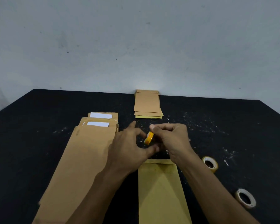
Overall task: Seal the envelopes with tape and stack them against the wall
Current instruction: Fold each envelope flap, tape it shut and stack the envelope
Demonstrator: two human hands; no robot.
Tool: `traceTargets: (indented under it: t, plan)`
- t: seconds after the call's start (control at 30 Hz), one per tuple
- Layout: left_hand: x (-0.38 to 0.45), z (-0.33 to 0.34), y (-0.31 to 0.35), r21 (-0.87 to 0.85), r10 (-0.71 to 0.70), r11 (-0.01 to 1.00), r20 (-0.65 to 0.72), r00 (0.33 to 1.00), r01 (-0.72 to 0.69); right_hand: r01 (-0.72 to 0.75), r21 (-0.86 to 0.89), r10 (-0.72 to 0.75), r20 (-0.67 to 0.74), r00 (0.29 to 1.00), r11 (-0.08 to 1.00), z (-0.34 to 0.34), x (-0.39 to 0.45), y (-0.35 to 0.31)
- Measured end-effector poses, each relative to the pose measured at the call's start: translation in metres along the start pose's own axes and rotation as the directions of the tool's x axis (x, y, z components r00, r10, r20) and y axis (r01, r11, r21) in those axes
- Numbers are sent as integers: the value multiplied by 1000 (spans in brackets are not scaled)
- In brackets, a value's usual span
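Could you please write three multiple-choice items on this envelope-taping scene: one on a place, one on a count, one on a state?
1. Where does the far stack of envelopes lie?
A. against the wall
B. at the table's left edge
C. under the right hand

2. How many tape rolls lie unheld on the table?
A. none
B. two
C. four

3. What is the right hand doing?
A. lying flat on the table
B. gripping the yellow tape roll
C. lifting an envelope

Answers: 1 A, its far end meets the wall. 2 B, both lie at the right. 3 B, its fingers curl around the roll.
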State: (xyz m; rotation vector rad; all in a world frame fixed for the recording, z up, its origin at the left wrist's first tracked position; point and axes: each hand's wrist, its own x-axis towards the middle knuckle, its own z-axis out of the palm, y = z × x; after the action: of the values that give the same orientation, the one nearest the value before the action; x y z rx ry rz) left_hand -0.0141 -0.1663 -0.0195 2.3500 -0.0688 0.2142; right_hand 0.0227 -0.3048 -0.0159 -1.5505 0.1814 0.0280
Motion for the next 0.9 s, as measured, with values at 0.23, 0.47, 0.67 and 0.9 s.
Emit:
traceTargets:
  t: [0.23, 0.47, 0.67, 0.9]
  plan:
    - [18, 10, 1, 290, -109, 952, 30, 994, 96, 138, -583, -135, 50, 990, 800, 2, 39, 25]
    - [29, 15, 6, 418, -143, 903, 83, 986, 96, 213, -824, -246, 93, 965, 526, 10, 47, 28]
    - [26, 6, -3, 326, -55, 945, 60, 997, 33, 191, -818, -294, 28, 956, 543, 7, 53, 31]
    - [13, -24, 2, -814, -78, 580, -18, 997, 31, 271, -663, -323, 46, 945, 698, -3, 41, 13]
